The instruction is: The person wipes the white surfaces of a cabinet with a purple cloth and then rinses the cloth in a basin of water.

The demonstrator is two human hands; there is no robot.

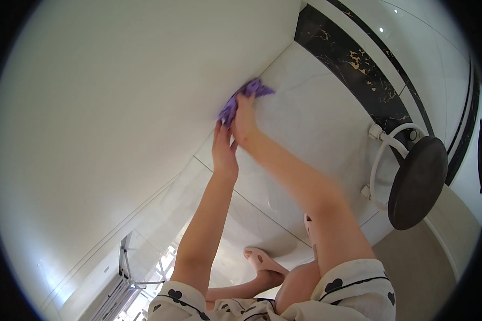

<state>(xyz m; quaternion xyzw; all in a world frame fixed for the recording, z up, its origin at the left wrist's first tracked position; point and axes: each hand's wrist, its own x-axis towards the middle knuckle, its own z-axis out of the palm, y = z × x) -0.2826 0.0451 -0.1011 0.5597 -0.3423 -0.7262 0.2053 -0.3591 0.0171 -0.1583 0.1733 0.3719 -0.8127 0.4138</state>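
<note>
A crumpled purple cloth (260, 88) lies along the line where the pale upright surface meets the tiled floor. My right hand (245, 120) is closed on it and presses it into that corner; some of its fingers are hidden by the cloth. Just below, my left hand (226, 152) reaches up with its fingers stretched and somewhat apart. Its fingertips are at the cloth's lower end, beside my right wrist; whether they touch the cloth I cannot tell.
The floor has large glossy white tiles (310, 101), bordered by a black marbled band (353, 59). A round dark-topped stool (418, 182) with white curved legs stands at the right. My pink slippers (262, 260) are below, and a metal frame (126, 257) is at the lower left.
</note>
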